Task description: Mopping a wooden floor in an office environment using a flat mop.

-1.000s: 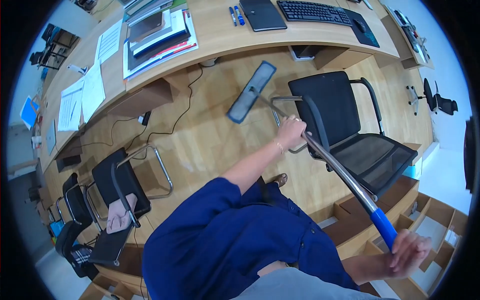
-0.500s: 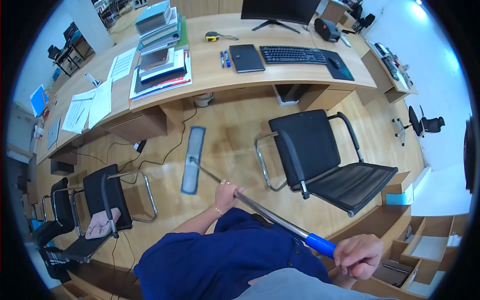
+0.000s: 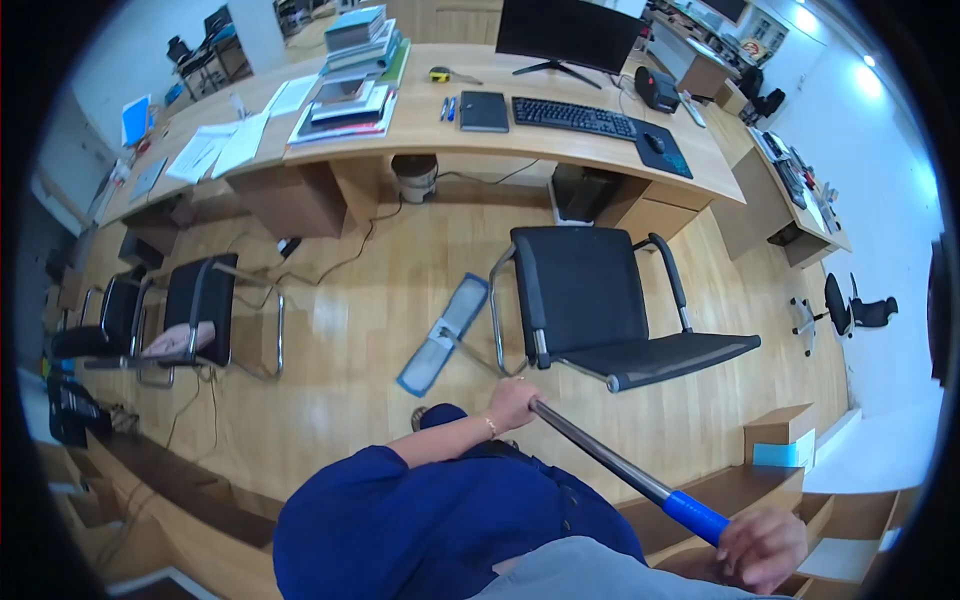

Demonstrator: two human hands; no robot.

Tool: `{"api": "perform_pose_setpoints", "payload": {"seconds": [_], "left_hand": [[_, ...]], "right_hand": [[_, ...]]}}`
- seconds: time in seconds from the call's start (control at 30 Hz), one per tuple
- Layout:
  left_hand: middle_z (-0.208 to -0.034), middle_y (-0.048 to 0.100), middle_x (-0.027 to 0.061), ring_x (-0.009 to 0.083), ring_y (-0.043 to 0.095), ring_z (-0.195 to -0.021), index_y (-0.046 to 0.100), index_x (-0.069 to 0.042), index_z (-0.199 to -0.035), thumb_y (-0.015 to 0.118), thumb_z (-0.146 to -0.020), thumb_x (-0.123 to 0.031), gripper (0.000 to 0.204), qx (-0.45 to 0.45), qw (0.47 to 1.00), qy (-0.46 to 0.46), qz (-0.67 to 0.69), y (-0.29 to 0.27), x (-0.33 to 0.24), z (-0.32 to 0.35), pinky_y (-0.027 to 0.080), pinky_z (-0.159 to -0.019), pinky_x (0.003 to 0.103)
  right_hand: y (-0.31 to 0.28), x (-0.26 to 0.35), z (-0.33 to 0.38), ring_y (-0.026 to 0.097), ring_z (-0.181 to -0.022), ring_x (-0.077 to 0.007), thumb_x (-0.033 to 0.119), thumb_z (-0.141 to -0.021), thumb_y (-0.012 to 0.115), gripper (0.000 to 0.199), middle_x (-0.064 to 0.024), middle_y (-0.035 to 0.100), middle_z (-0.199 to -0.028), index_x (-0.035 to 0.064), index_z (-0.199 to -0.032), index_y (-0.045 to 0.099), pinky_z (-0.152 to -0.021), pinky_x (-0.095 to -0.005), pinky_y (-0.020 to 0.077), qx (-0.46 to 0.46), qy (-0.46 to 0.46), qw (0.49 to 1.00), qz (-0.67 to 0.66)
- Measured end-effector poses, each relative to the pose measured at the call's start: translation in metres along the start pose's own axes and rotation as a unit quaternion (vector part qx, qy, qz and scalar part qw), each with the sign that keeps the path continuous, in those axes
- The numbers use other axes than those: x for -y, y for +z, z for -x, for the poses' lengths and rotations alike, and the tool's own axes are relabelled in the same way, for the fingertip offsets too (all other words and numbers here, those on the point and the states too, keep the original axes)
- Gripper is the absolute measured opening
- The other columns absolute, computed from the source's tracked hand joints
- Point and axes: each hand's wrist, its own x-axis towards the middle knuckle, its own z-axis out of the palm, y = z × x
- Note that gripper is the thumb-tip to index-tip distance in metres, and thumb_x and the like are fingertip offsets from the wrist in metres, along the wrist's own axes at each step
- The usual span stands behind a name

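Observation:
A flat mop runs diagonally across me, its silver pole (image 3: 605, 452) rising from the floor towards my right side. The long grey mop head (image 3: 425, 362) with blue edges lies slanted on the wooden floor, close to the left legs of a black chair (image 3: 580, 290). My left hand (image 3: 513, 403) is closed round the middle of the pole. At the upper end, beside the blue grip (image 3: 696, 516), my right hand (image 3: 766, 548) has its fingers curled over the mop handle; it looks slightly blurred.
Ahead stands a long desk (image 3: 420, 140) with papers, a book stack (image 3: 358, 50), a keyboard (image 3: 572, 116) and a monitor. Under it are a bucket (image 3: 415, 180) and cables. Other black chairs (image 3: 200, 305) stand left; open wooden shelving (image 3: 690, 505) is near me.
The mop head has swung rightwards to the chair's legs and turned from nearly upright to slanted. Both hands have moved right and slightly down with the handle. The view has shifted too.

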Motion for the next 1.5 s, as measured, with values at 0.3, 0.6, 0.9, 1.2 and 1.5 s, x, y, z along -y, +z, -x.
{"api": "perform_pose_setpoints", "payload": {"seconds": [0.3, 0.6, 0.9, 1.2, 1.5], "left_hand": [[-0.064, 0.058, 0.0071, 0.0287, 0.058, -0.063, 0.062, -0.017, -0.061, 0.067, -0.073, -0.029, 0.018, 0.005, 0.998, -0.067, 0.014, 0.017, -0.042, 0.057, 0.045, -0.055, 0.043], [-0.064, 0.057, 0.0099, 0.0313, 0.057, -0.066, 0.059, -0.012, -0.060, 0.063, -0.068, -0.020, 0.012, -0.202, 0.920, -0.333, -0.045, -0.060, 0.003, 0.216, 0.045, -0.060, 0.042], [-0.063, 0.055, 0.0118, 0.0322, 0.056, -0.066, 0.056, -0.008, -0.059, 0.062, -0.078, -0.028, 0.027, -0.418, 0.748, -0.502, -0.118, -0.023, -0.035, 0.322, 0.043, -0.059, 0.043], [-0.064, 0.054, 0.0150, 0.0345, 0.053, -0.065, 0.055, -0.005, -0.060, 0.062, -0.077, -0.018, 0.023, -0.441, 0.735, -0.488, -0.162, 0.074, -0.044, 0.239, 0.042, -0.060, 0.043], [-0.072, 0.057, 0.0107, 0.0333, 0.056, -0.079, 0.056, -0.010, -0.065, 0.062, -0.073, -0.022, 0.016, -0.385, 0.792, -0.461, -0.108, 0.061, 0.042, 0.055, 0.045, -0.064, 0.044]], "right_hand": [[0.014, 0.022, 0.006, 0.049, -0.040, -0.0161, 0.029, -0.085, 0.051, 0.040, -0.0076, 0.055, -0.051, 0.0077, -0.051, 0.049, -0.047, -0.0304, 0.0424, 0.150, -0.002, 0.977, -0.153], [0.052, -0.111, -0.034, 0.047, -0.036, -0.0075, 0.012, -0.069, 0.080, 0.020, 0.0033, 0.047, -0.044, 0.0137, -0.086, 0.069, -0.040, -0.0209, 0.0446, 0.156, -0.030, 0.892, -0.424], [0.138, -0.174, -0.075, 0.053, -0.041, -0.0142, 0.020, -0.087, 0.062, 0.019, -0.0059, 0.054, -0.051, 0.0024, -0.093, 0.065, -0.048, -0.0292, 0.0494, 0.403, -0.071, 0.699, -0.586], [0.015, -0.160, 0.015, 0.053, -0.042, -0.0148, 0.045, -0.082, 0.065, 0.047, -0.0064, 0.058, -0.052, -0.0017, -0.085, 0.066, -0.052, -0.0284, 0.0466, 0.296, 0.069, 0.850, -0.431], [-0.073, -0.150, 0.036, 0.052, -0.046, -0.0175, 0.023, -0.073, 0.073, 0.022, -0.0053, 0.053, -0.051, 0.0021, -0.074, 0.065, -0.051, -0.0280, 0.0462, 0.222, 0.025, 0.972, -0.074]]}}
